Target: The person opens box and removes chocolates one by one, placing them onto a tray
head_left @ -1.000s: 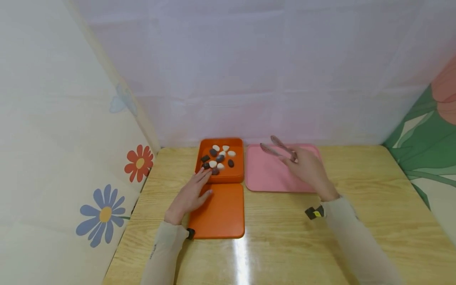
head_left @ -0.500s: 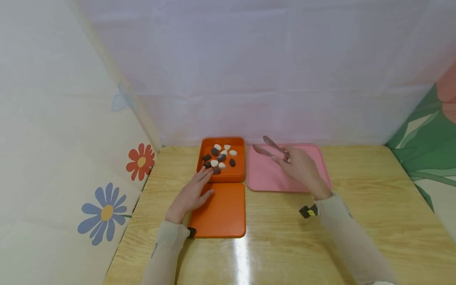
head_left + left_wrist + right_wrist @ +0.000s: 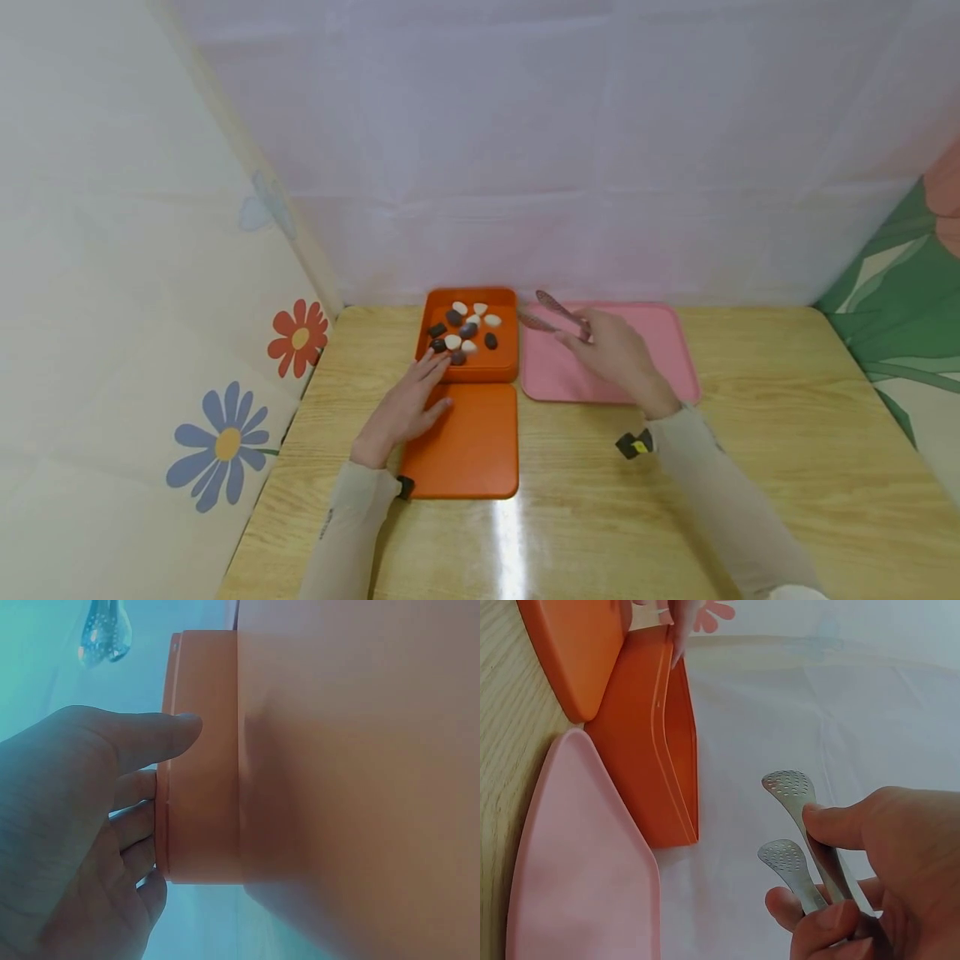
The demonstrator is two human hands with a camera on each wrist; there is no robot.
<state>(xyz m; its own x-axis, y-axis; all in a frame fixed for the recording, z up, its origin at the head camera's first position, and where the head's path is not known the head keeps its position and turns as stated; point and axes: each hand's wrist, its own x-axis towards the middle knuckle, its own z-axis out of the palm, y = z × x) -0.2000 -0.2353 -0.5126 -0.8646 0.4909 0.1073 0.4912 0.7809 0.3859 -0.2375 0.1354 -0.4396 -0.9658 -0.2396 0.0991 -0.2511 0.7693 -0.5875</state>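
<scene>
The right hand (image 3: 618, 354) grips silver metal tongs (image 3: 829, 864) with perforated tips, tips apart, above the 10 o'clock side of the pink rectangular tray (image 3: 555, 383). The left hand (image 3: 397, 414), fingers extended, lies at the 7 o'clock rim of the orange rectangular box (image 3: 480, 375) containing black and white pieces (image 3: 468, 330). On the bench (image 3: 570, 483), the tray occupies the box's 3 o'clock, the flat orange panel (image 3: 472, 450) its 6 o'clock.

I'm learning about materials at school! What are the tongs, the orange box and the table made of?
Tongs: metal, perhaps steel, with a smooth silvery-grey shine and neatly holed tips.
Orange box: probably plastic; even colour, smooth walls, rounded corners.
Table: wood or a wood-look surface; grain lines show, and a bright reflection suggests gloss.
</scene>
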